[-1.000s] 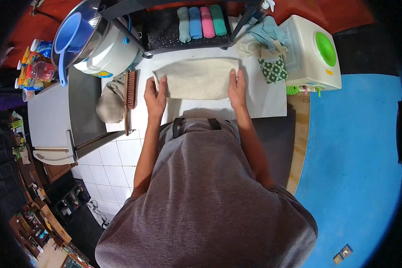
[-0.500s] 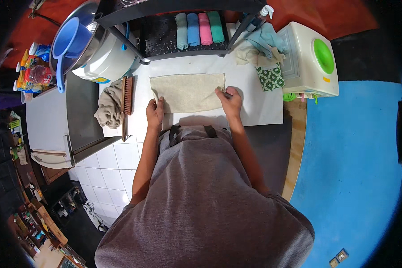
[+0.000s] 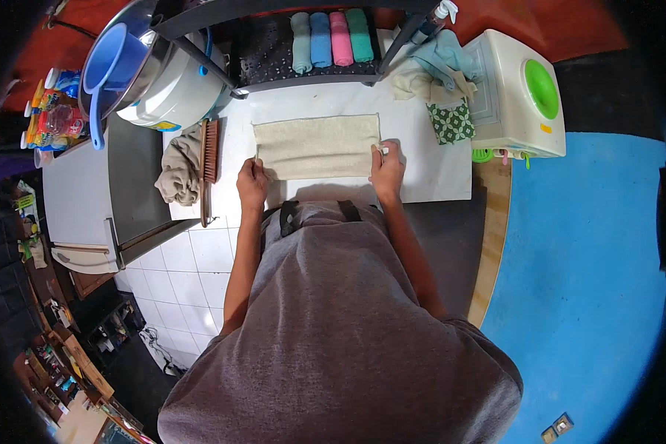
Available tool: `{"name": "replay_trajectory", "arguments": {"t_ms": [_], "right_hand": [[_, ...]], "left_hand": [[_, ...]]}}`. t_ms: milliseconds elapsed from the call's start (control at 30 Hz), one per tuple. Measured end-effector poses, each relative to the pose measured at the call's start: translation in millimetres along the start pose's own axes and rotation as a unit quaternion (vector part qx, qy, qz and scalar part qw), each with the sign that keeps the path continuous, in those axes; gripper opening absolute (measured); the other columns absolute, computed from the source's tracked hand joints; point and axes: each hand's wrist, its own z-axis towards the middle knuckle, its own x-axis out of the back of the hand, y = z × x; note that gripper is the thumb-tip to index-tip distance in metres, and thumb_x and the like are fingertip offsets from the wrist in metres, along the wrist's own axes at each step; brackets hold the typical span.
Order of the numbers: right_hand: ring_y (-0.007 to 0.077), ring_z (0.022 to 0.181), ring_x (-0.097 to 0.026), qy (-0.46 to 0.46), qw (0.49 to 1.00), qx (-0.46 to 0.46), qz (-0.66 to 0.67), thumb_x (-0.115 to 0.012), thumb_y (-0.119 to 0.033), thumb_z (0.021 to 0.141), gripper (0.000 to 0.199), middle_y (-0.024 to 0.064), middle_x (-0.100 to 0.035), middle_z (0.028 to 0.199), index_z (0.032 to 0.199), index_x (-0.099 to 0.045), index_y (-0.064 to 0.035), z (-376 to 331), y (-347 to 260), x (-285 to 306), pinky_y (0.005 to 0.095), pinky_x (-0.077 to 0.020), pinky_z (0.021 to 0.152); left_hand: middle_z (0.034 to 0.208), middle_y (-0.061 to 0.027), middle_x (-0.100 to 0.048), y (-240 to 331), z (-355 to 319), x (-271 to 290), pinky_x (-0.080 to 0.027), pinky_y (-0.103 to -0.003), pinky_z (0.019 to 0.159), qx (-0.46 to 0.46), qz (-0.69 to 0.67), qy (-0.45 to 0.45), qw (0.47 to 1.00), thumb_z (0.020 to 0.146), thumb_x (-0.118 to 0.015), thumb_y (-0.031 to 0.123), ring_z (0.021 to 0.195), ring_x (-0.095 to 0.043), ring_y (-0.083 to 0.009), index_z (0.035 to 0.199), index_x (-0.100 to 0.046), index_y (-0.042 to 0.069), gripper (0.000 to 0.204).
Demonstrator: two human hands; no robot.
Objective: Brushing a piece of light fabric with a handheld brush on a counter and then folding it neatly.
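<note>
A cream cloth (image 3: 317, 144) lies on the white table, folded into a wide rectangle, with a crease running along its lower half. My left hand (image 3: 252, 185) pinches its near left corner between thumb and fingers. At the opposite side, my right hand (image 3: 387, 174) is closed on the near right edge. To the left of the cloth, a wooden brush (image 3: 211, 152) with brown bristles lies beside a crumpled grey-beige cloth (image 3: 180, 166).
A black shelf (image 3: 263, 59) at the back holds several rolled cloths (image 3: 320, 40) in grey, blue, pink and green. Back right, crumpled cloths (image 3: 440, 63) lie against a cream container (image 3: 522, 92) with a green lid. A blue dipper (image 3: 113, 59) rests in a metal basin at the back left.
The cloth's near edge, loose and uneven before, now lies straighter with a crease along it. My right hand has shifted slightly right and its fingers have changed their hold.
</note>
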Motion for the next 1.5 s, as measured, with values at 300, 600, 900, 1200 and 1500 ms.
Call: {"name": "replay_trajectory", "arguments": {"t_ms": [300,600,900,1200,1500], "right_hand": [[0.0297,0.046,-0.063,-0.047,0.995,-0.077,0.041,-0.061,-0.021,0.097,0.024,0.0165,-0.065,0.067,0.112,-0.049,-0.0061,2,-33,15,0.0428,-0.0490,0.049],[0.0228,0.041,-0.059,-0.028,0.988,-0.112,0.105,-0.061,-0.015,0.095,0.024,0.0113,-0.060,0.059,0.114,-0.048,-0.0075,4,-30,16,0.0384,-0.0454,0.042],[0.0207,0.039,-0.057,-0.026,0.987,-0.105,0.118,-0.061,-0.013,0.094,0.025,0.0100,-0.059,0.057,0.115,-0.047,-0.0093,5,-31,15,0.0373,-0.0425,0.038],[0.0314,0.070,-0.067,-0.047,0.979,-0.012,-0.198,-0.070,-0.022,0.089,0.038,0.0128,-0.065,0.076,0.119,-0.052,-0.0049,-1,-57,49,0.0445,-0.0525,0.063],[0.0313,0.137,-0.042,-0.078,0.922,0.327,-0.191,-0.058,-0.033,0.096,0.051,0.0148,-0.050,0.144,0.134,-0.054,0.0000,16,-57,-31,0.0448,-0.0333,0.113]], "left_hand": [[0.074,0.0012,-0.056,33,-3,11,-0.046,-0.024,0.062,0.183,-0.244,-0.176,0.936,0.100,-0.059,0.036,0.067,-0.053,-0.0080,0.110,-0.059,-0.001,0.037],[0.084,-0.0025,-0.066,55,-22,35,-0.049,-0.022,0.068,0.233,-0.311,-0.227,0.893,0.089,-0.070,0.011,0.080,-0.061,-0.0091,0.106,-0.066,0.001,0.021],[0.082,-0.0004,-0.062,16,-15,61,-0.047,-0.021,0.061,0.267,-0.318,-0.251,0.875,0.089,-0.069,0.009,0.070,-0.058,-0.0088,0.105,-0.064,0.004,0.017],[0.108,-0.0192,-0.067,33,-23,63,-0.057,-0.035,0.074,0.069,0.133,-0.190,0.970,0.086,-0.075,0.020,0.093,-0.069,-0.0253,0.126,-0.054,0.001,0.049],[0.148,-0.0212,-0.043,66,-3,-58,-0.037,-0.050,0.109,-0.331,0.105,-0.024,0.938,0.095,-0.056,0.021,0.136,-0.040,-0.0411,0.141,-0.045,-0.004,0.053]]}}
